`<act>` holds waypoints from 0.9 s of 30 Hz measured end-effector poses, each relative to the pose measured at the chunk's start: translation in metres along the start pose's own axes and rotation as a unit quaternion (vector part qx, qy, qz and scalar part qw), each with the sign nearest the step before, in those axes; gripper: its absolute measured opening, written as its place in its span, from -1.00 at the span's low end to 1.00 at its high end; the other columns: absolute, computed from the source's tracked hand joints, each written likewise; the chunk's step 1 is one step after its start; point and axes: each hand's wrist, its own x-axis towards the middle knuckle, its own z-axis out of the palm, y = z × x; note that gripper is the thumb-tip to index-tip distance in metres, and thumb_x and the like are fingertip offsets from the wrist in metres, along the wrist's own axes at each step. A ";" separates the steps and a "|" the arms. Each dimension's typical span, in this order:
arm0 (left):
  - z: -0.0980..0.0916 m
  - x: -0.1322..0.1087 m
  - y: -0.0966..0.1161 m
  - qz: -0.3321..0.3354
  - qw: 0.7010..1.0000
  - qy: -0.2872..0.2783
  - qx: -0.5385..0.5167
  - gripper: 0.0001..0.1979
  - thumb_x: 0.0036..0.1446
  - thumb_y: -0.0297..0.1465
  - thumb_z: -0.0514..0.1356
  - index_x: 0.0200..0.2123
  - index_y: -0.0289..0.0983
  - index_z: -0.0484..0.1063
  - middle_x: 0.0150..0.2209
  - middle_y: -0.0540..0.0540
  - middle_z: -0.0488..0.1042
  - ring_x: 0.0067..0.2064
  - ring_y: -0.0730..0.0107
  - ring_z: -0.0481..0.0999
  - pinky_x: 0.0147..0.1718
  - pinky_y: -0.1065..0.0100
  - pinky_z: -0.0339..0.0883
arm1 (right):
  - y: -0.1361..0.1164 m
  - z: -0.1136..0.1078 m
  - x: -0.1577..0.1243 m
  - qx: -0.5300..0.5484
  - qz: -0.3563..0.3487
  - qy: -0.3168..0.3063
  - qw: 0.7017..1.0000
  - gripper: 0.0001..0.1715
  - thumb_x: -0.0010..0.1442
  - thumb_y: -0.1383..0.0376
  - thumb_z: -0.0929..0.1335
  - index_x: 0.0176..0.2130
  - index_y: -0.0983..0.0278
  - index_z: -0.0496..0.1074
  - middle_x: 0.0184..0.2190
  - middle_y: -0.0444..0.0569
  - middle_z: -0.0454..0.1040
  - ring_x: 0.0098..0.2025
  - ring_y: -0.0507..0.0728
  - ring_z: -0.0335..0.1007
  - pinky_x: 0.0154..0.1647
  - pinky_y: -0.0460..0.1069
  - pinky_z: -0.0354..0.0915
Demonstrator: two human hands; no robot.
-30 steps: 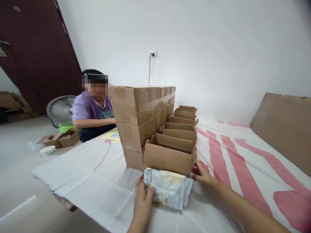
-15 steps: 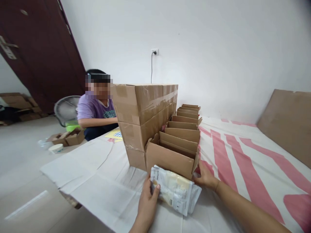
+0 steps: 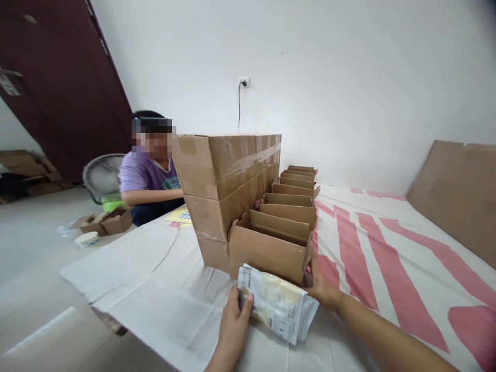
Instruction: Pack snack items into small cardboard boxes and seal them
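Before a white wall [image 3: 349, 88], our left hand [image 3: 234, 320] grips pouches [image 3: 273, 305], slanting lengthwise rightward toward us. Whether our right hand [image 3: 324, 289] grips, we cannot tell.

The pouches [image 3: 273, 305] hide some fingertips of your left hand [image 3: 234, 323] — and their fine print is too small to read. Stacked cartons [image 3: 236, 160] cover the hands of the co-worker [image 3: 140, 175]; your view's top edge crops the door [image 3: 58, 77].

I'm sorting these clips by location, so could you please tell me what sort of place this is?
Probably a makeshift workspace in an ordinary room, judging by the taped cartons stacked beside open boxes, and a dark door.
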 end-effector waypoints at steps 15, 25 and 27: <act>-0.008 -0.002 0.015 -0.029 0.997 0.027 -0.059 -0.59 -0.04 -0.10 0.24 -0.21 -0.27 0.48 -0.25 -0.10 0.60 -0.18 0.12 0.53 -0.19 0.27 0.37 | 0.034 -0.035 0.005 0.065 -0.012 -0.004 0.998 0.44 -0.11 -0.06 0.49 0.37 0.24 -0.41 0.17 0.20 0.24 0.13 0.32 0.26 0.23 0.26 0.09; -0.008 -0.003 0.018 -0.043 0.996 0.064 -0.040 -0.55 -0.11 -0.08 0.28 -0.23 -0.28 0.53 -0.31 -0.09 0.59 -0.24 0.13 0.52 -0.26 0.28 0.37 | 0.039 -0.027 0.015 0.093 -0.017 0.019 0.995 0.35 -0.09 -0.04 0.49 0.37 0.19 -0.30 0.22 0.20 0.19 0.17 0.33 0.23 0.20 0.28 0.11; -0.010 -0.004 0.015 -0.039 0.995 0.092 -0.028 -0.54 -0.15 -0.06 0.30 -0.26 -0.28 0.54 -0.36 -0.08 0.56 -0.29 0.16 0.51 -0.31 0.28 0.36 | 0.043 -0.025 0.011 0.081 -0.008 0.027 0.996 0.32 -0.09 -0.06 0.48 0.37 0.20 -0.24 0.16 0.18 0.27 0.11 0.33 0.30 0.14 0.27 0.21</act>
